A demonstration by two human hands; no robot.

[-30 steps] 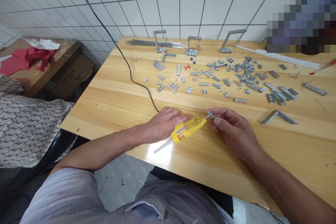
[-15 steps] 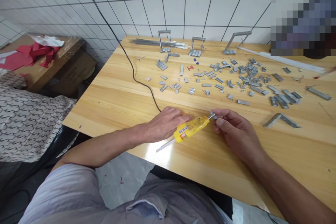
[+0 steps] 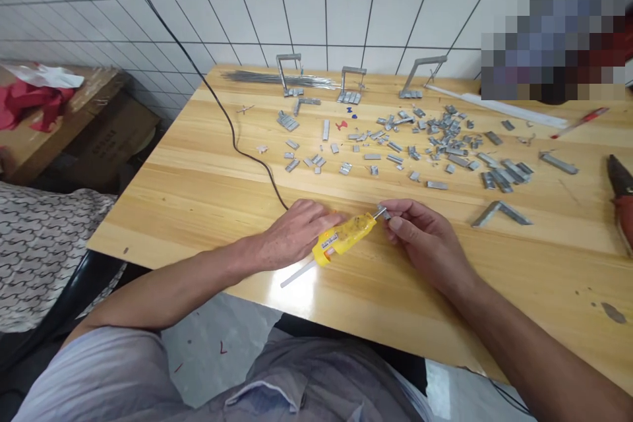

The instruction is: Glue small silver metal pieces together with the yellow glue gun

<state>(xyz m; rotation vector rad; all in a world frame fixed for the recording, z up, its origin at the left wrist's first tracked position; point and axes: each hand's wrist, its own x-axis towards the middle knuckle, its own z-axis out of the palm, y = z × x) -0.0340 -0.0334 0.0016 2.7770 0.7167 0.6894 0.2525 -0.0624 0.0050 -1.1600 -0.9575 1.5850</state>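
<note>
My left hand (image 3: 297, 231) is wrapped round a yellow glue gun (image 3: 343, 237) that lies low over the wooden table (image 3: 208, 191). A white glue stick (image 3: 295, 274) pokes out of its rear toward me. Its metal nozzle points right and meets a small grey metal piece (image 3: 384, 213). My right hand (image 3: 425, 237) pinches that piece between thumb and fingers, right at the nozzle tip. A black cord (image 3: 237, 138) runs from under my left hand up the table to the tiled wall.
Several small grey metal pieces (image 3: 445, 138) lie scattered across the far half of the table. Three bent metal frames (image 3: 346, 82) and a bundle of thin rods (image 3: 277, 79) stand at the back edge. An L-shaped piece (image 3: 499, 213) lies right of my hand, red-handled pliers (image 3: 622, 194) at far right.
Both hands keep the same hold on the glue gun and the metal piece. The view has swung right, so the pliers now show at the right edge.
</note>
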